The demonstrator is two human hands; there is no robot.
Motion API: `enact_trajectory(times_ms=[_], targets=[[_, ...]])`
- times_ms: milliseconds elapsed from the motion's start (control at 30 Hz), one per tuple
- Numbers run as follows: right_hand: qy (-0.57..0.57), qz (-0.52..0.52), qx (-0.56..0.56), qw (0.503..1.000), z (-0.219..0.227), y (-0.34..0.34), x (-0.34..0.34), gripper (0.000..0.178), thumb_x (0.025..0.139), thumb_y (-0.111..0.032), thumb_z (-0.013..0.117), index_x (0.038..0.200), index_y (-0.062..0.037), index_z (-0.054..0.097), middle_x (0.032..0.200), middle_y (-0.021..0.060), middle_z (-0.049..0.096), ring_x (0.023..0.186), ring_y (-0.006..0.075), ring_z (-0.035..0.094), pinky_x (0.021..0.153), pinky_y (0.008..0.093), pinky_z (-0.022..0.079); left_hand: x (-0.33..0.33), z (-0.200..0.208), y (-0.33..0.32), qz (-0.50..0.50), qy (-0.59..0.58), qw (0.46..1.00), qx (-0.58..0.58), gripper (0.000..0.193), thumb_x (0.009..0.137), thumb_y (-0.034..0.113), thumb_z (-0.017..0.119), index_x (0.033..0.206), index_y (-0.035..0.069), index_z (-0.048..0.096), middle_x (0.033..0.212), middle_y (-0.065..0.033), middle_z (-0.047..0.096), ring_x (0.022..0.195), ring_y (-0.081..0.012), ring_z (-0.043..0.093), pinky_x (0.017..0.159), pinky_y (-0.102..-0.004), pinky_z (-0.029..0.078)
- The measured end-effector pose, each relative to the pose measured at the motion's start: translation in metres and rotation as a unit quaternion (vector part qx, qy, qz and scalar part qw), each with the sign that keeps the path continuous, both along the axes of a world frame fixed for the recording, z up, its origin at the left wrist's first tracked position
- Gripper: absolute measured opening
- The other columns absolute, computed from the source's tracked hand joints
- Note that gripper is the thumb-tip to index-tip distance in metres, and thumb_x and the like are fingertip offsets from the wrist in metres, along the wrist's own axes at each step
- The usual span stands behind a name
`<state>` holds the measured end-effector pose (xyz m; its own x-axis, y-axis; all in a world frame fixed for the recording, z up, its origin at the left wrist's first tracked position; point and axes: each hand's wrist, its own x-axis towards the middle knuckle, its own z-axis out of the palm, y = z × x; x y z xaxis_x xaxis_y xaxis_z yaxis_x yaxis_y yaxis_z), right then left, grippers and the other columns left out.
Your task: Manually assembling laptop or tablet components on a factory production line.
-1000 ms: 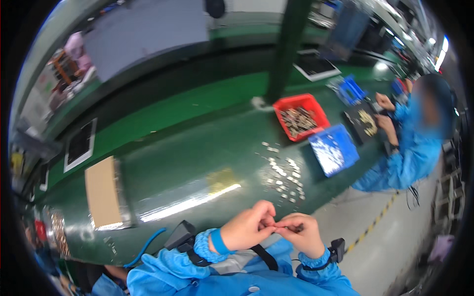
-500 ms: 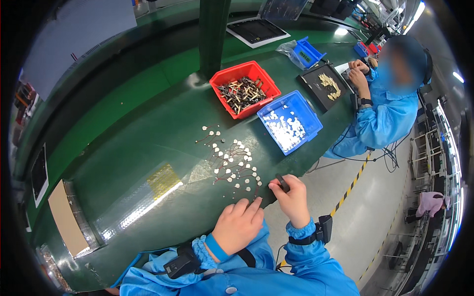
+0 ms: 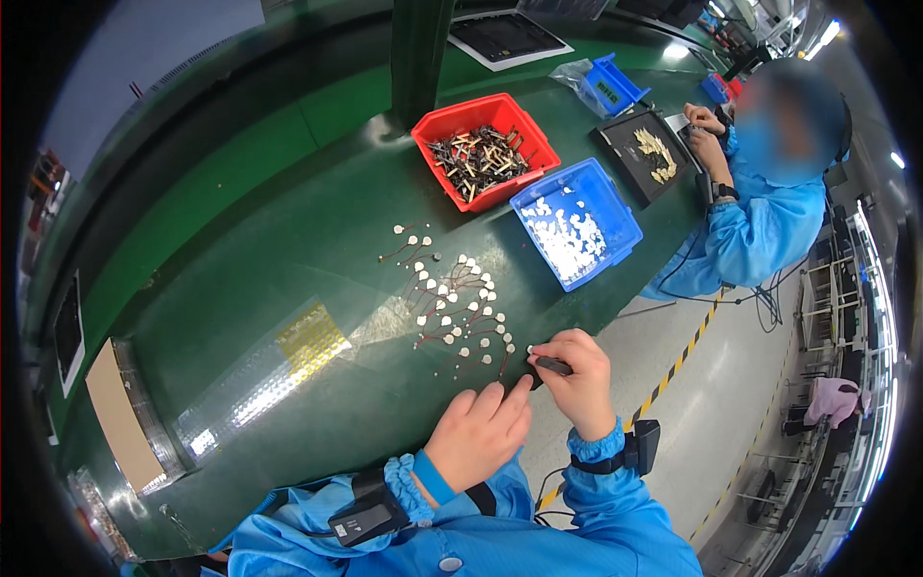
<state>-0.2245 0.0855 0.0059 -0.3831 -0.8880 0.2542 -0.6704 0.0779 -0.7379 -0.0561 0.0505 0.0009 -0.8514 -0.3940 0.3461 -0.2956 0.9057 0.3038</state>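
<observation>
In the head view, the right hand [image 3: 580, 377] was clamped on a short dark stick [image 3: 553, 365], on the wearer's side of the blue bin [image 3: 591, 181]. The left hand [image 3: 479, 425], fingers extended and slightly apart, was farther from that bin. Wired white discs [image 3: 443, 288] lay left of the bin on the green desk [image 3: 317, 250].

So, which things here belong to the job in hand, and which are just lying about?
Likely the job:
black piece, held in the right hand
white discs with wires
red bin of parts
nearer blue bin of white pieces

Probably just lying about:
cardboard
far dark panel
</observation>
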Motion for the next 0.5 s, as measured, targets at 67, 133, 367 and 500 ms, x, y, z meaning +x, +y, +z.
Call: enact_trajectory(times_ms=[67, 133, 367, 500], targets=[[0.048, 0.041, 0.009, 0.998, 0.0023, -0.0025, -0.0011, 0.016, 0.062, 0.000, 0.070, 0.076, -0.0025, 0.063, 0.071, 0.0082, 0.057, 0.062, 0.0236, 0.058, 0.055, 0.0290, 0.047, -0.0005, 0.0000, 0.0000, -0.002, -0.001, 1.000, -0.001, 0.041, 0.060, 0.029, 0.067, 0.094, 0.008, 0.058, 0.121, -0.0051, 0.051, 0.090, -0.0193, 0.048, 0.067, -0.0293, 0.039], [0.074, 0.049, -0.001, 0.996, -0.0001, -0.0026, -0.0021, 0.015, 0.062, -0.001, 0.070, 0.075, -0.0027, 0.063, 0.071, 0.0079, 0.057, 0.061, 0.0237, 0.058, 0.053, 0.0296, 0.046, -0.0007, 0.0018, 0.0000, 0.000, -0.014, 1.000, 0.006, 0.041, 0.061, 0.030, 0.067, 0.094, 0.007, 0.058, 0.118, -0.0052, 0.051, 0.090, -0.0200, 0.048, 0.067, -0.0295, 0.038], [0.183, 0.095, -0.044, 0.978, -0.0069, -0.0063, -0.0017, 0.013, 0.065, -0.003, 0.068, 0.075, -0.0056, 0.060, 0.071, 0.0067, 0.057, 0.057, 0.0245, 0.056, 0.048, 0.0318, 0.044, -0.0001, -0.0012, 0.0020, -0.001, -0.013, 1.000, 0.000, 0.043, 0.062, 0.031, 0.065, 0.096, 0.007, 0.058, 0.114, -0.0052, 0.052, 0.091, -0.0203, 0.048, 0.068, -0.0302, 0.038], [0.194, 0.098, -0.039, 0.975, -0.0062, -0.0095, -0.0019, 0.014, 0.064, -0.003, 0.066, 0.075, -0.0062, 0.058, 0.072, 0.0062, 0.055, 0.057, 0.0246, 0.056, 0.049, 0.0316, 0.044, 0.0001, -0.0004, 0.0011, 0.004, -0.016, 1.000, 0.001, 0.045, 0.061, 0.031, 0.066, 0.097, 0.006, 0.058, 0.117, -0.0058, 0.051, 0.092, -0.0201, 0.048, 0.068, -0.0302, 0.038]])
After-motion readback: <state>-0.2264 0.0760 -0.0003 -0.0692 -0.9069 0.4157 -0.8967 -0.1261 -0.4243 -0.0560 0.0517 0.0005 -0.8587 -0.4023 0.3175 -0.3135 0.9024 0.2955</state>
